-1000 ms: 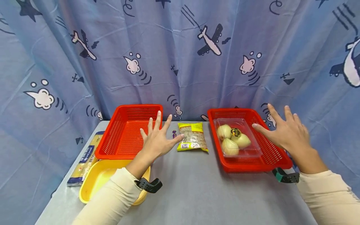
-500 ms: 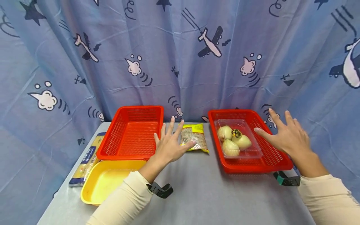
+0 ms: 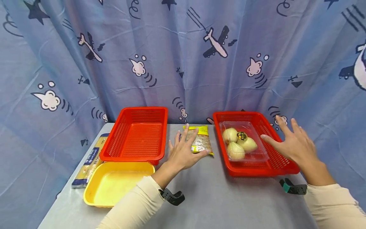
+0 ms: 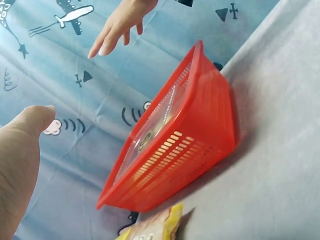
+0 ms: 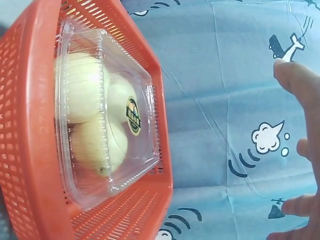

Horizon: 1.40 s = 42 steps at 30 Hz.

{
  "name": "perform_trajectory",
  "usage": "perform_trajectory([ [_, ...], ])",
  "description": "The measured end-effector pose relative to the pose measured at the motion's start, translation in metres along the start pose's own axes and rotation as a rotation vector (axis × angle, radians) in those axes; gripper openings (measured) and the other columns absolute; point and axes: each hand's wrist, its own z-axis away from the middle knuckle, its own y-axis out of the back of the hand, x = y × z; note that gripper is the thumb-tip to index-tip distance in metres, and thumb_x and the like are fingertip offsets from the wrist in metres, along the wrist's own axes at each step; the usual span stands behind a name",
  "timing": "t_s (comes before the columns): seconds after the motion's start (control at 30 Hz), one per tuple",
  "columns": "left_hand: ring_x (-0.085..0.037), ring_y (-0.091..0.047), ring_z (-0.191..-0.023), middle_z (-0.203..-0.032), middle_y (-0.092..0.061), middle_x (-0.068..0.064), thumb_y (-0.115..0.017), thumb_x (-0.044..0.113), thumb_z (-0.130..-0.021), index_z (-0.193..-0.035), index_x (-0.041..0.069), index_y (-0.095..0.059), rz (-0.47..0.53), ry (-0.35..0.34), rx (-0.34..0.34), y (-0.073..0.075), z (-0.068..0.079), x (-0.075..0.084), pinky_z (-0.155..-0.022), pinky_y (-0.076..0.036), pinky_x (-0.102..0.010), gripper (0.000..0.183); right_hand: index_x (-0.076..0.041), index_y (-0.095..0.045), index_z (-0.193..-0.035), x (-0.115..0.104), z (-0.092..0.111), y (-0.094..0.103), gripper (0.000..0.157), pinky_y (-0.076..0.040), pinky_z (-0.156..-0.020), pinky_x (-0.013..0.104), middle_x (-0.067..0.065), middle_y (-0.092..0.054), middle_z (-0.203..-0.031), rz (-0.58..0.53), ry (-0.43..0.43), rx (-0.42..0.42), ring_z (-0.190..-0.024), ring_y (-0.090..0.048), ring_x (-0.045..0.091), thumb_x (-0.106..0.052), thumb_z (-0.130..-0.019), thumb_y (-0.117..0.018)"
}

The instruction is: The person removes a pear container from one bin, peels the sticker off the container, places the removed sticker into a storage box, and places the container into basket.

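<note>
- Packet [image 3: 203,141], yellow at both ends, lies on the table [image 3: 223,200] in the head view; its long axis runs from the curtain [image 3: 160,73] toward the person, the near end veering slightly right. Left hand [image 3: 183,156] overlaps its left side there, fingers spread, holding nothing. Right hand [image 3: 298,144], likewise splayed and without a hold, is beside the right basket [image 3: 248,173], whose long axis slants from far left to near right; a clear box [image 3: 258,151] lies lengthwise inside.
- Left wrist view: the packet is cut off at the bottom, one yellow end toward the grey tabletop, well apart from the left thumb.
- Right wrist view: the box's long axis runs roughly top to bottom, its label [image 5: 132,117] facing the right hand's side; the fingers are apart from the basket.
</note>
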Motion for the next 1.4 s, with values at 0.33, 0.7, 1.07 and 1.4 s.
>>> perform_trajectory([
  [0.33, -0.031, -0.01, -0.143, -0.161, -0.003, 0.008, -0.056, 0.075, -0.078, -0.152, 0.039, -0.028, 0.096, -0.06, 0.011, -0.019, 0.003, 0.009, -0.1, -0.016, -0.071, 0.087, -0.026, 0.001, -0.156, 0.005, -0.002, -0.009, 0.096, -0.018, -0.082, 0.082, 0.035, -0.001, -0.152, -0.025, 0.005, -0.025, -0.127, -0.011, 0.065, -0.068, -0.087, -0.049],
  [0.7, -0.033, -0.015, -0.141, -0.161, -0.004, 0.008, -0.054, 0.073, -0.081, -0.152, 0.042, -0.025, 0.122, -0.124, -0.034, -0.047, -0.002, 0.022, -0.106, -0.014, -0.064, 0.083, -0.025, 0.003, -0.155, 0.017, -0.005, -0.021, 0.093, -0.018, -0.082, 0.082, 0.034, -0.002, -0.152, -0.063, -0.005, -0.048, -0.123, -0.016, 0.068, -0.066, -0.089, -0.048],
  [1.07, -0.033, -0.018, -0.14, -0.16, -0.002, 0.011, -0.058, 0.069, -0.081, -0.151, 0.039, -0.031, 0.149, -0.144, -0.073, -0.07, -0.005, 0.04, -0.1, -0.021, -0.069, 0.081, -0.022, -0.001, -0.156, 0.026, -0.01, -0.034, 0.094, -0.023, -0.082, 0.081, 0.037, -0.008, -0.149, -0.103, -0.017, -0.065, -0.122, -0.019, 0.066, -0.065, -0.089, -0.05],
  [1.4, -0.036, -0.019, -0.139, -0.161, -0.009, 0.003, -0.056, 0.07, -0.082, -0.151, 0.039, -0.03, 0.122, -0.162, -0.135, -0.09, -0.006, 0.048, -0.101, -0.023, -0.064, 0.08, -0.023, 0.001, -0.156, 0.027, -0.016, -0.046, 0.095, -0.021, -0.084, 0.081, 0.037, -0.009, -0.149, -0.124, -0.028, -0.108, -0.122, -0.019, 0.066, -0.068, -0.088, -0.048],
])
